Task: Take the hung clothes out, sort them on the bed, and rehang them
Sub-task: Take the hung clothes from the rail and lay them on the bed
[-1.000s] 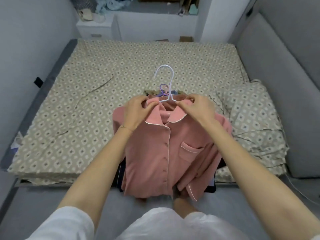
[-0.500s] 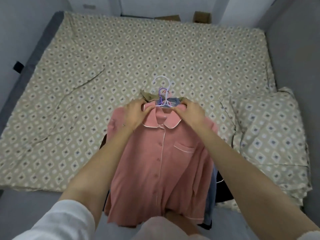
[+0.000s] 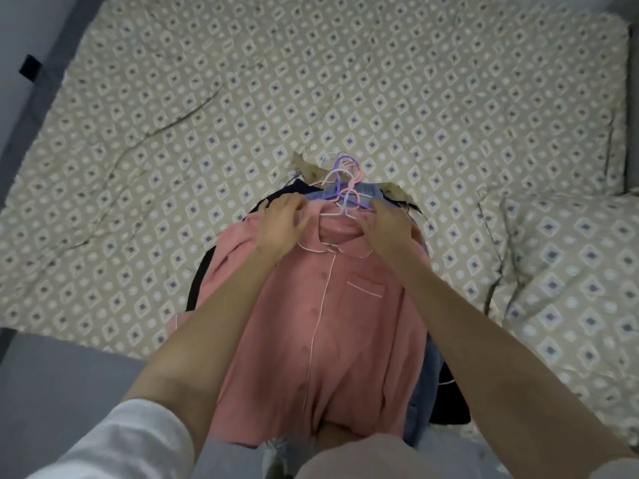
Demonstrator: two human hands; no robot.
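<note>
The bed (image 3: pixel 345 81) in its diamond-print sheet fills the frame. A pillow (image 3: pixel 570 271) lies at the right edge, apart from the clothes. The pile sits at the lower middle, laid flat for sorting, I judge. On top is the pink pyjama shirt (image 3: pixel 328 323), buttons up, over a blue garment (image 3: pixel 345 193) and dark ones. The hangers (image 3: pixel 342 167) bunch their hooks above its collar. My left hand (image 3: pixel 281 224) and right hand (image 3: pixel 389 228) each curl round a shoulder of the shirt, gripping the cloth, probably to lift this piece free.
</note>
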